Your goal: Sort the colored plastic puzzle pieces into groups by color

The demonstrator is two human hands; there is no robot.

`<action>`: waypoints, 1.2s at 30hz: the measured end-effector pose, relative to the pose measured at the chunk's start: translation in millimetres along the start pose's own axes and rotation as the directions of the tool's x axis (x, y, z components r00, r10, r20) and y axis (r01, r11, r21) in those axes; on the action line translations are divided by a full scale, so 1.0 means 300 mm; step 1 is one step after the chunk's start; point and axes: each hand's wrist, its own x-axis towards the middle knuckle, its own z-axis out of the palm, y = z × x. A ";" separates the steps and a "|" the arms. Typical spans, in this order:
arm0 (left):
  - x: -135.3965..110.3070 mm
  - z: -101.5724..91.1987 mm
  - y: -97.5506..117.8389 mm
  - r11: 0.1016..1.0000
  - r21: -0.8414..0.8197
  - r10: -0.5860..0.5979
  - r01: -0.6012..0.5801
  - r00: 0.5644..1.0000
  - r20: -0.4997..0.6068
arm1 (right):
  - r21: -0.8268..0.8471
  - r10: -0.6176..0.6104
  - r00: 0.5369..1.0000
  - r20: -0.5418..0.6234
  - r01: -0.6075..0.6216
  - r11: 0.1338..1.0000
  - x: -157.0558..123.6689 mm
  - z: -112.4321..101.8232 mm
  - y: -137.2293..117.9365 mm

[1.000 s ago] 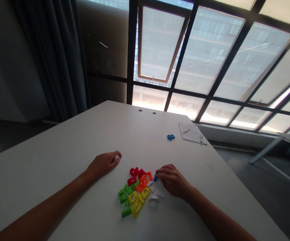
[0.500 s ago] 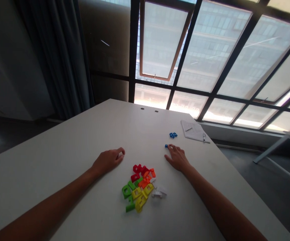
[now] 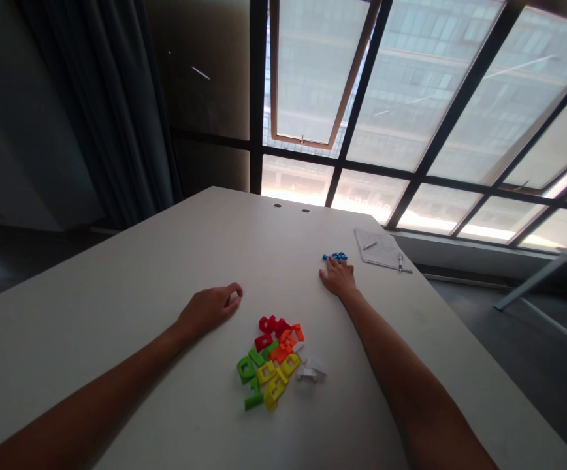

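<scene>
My right hand (image 3: 339, 278) reaches across the white table (image 3: 166, 261), fingers stretched forward and thumb apart. Its fingertips touch or nearly touch the near side of a small cluster of blue pieces (image 3: 336, 256), partly covering it; I cannot tell exactly which piece they touch. On the left, my left hand (image 3: 211, 307) rests on the tabletop, loosely curled, with nothing in it. Between my forearms lies a pile of small plastic pieces with holes and notches: red ones (image 3: 264, 341), orange ones (image 3: 280, 353), green ones (image 3: 245, 369), yellow ones (image 3: 274, 389) and white ones (image 3: 307, 373).
A notepad with writing (image 3: 379, 248) lies near the right edge, a pen (image 3: 400, 262) at its side. Two dark round holes mark the far end of the table. Large windows (image 3: 320, 72) stand behind it, with a dark curtain (image 3: 102, 111) at left.
My right hand has moved forward, away from me. The single blue piece at its fingertips has gone forward with it and now lies beside the blue cluster. My left hand stays put.
</scene>
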 end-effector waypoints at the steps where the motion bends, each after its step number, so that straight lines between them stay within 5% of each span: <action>1: 0.000 0.000 -0.001 1.000 0.001 -0.001 0.001 1.000 0.000 | -0.011 -0.002 1.000 -0.016 0.002 1.000 0.011 -0.001 -0.004; 6: 0.000 -0.001 -0.002 1.000 -0.005 -0.001 0.001 1.000 0.008 | -0.012 0.023 0.997 -0.073 -0.024 1.000 0.031 -0.014 -0.026; 11: 0.003 0.002 -0.006 1.000 -0.005 0.004 -0.004 1.000 0.007 | 0.047 0.000 0.967 -0.253 0.013 0.999 -0.012 -0.016 -0.025; 20: -0.001 0.006 -0.014 0.999 -0.035 0.020 -0.020 1.000 -0.007 | 0.098 0.171 0.968 -0.185 -0.156 0.983 -0.022 0.014 0.003; 29: -0.009 -0.001 -0.016 0.998 -0.053 0.021 -0.021 1.000 0.000 | 0.122 0.052 0.993 -0.109 -0.039 0.992 -0.074 -0.006 -0.016; 36: -0.011 -0.002 -0.017 0.997 -0.062 0.034 -0.034 0.999 -0.004 | 0.141 -0.216 0.974 -0.069 0.223 0.964 -0.289 -0.001 -0.011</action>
